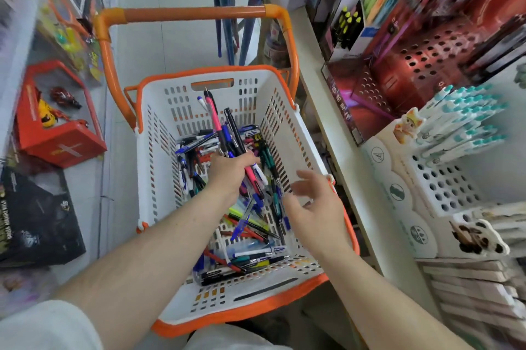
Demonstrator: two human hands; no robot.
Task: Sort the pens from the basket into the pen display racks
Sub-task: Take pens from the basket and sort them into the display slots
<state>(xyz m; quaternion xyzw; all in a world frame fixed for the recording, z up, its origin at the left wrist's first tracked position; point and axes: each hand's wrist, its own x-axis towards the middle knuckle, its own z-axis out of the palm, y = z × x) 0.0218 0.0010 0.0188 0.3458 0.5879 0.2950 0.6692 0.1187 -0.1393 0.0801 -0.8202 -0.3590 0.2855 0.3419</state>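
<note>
Shop aisle, basket (159,150). Left hand (227,171): gripping pen bundle (225,133). Right hand (316,204): fingers spread, empty, beside it. Step: gathering. Next: carry rightward to white rack (444,187).

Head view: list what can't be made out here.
- Bunch of pens in the left hand: the count and lower ends, hidden by the fingers.
- Red rack: blurred; the upper part is cut off by the frame edge.
- Basket floor: hidden beneath the pile and both arms.
- Right hand: motion-blurred fingertips.

Left hand (227,170) grips a bundle of pens (225,127) over the basket (159,150) — right hand (316,204) spread beside.
</note>
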